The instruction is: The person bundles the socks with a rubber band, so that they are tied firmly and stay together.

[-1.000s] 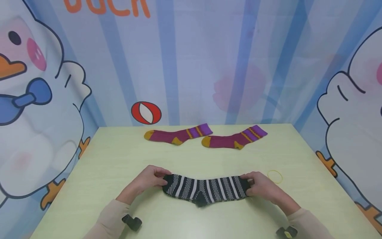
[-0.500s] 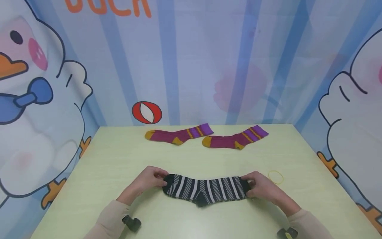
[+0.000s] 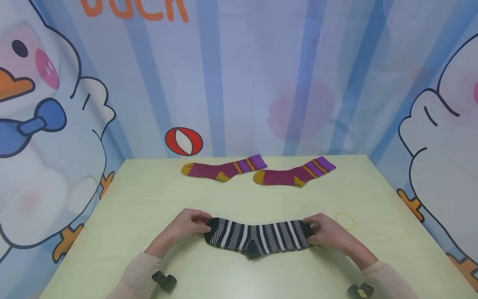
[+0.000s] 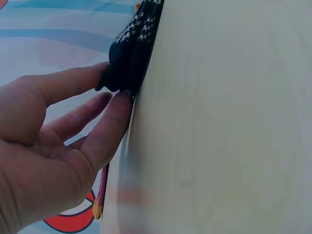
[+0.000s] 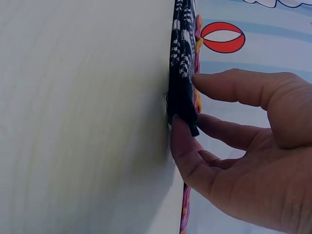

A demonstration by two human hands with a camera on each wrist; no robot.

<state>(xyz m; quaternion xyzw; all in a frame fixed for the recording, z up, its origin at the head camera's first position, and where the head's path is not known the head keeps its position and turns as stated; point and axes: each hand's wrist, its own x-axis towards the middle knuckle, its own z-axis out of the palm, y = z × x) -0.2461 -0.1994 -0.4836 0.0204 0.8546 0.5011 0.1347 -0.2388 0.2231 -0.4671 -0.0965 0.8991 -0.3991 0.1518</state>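
A black sock with white stripes and zigzag bands lies flat across the front of the table, heel toward the person. My left hand pinches its black toe end, and my right hand pinches the black cuff end. In the left wrist view the striped sock shows as two layers, its tip at the fingertips of the left hand. Seen from the right wrist, the right hand has its thumb and fingers around the edge of the sock, which also looks layered.
Two maroon socks with mustard toes and purple striped cuffs, the left sock and the right sock, lie along the table's back edge. A thin yellow rubber band rests beyond the right hand. A printed curtain hangs behind the table.
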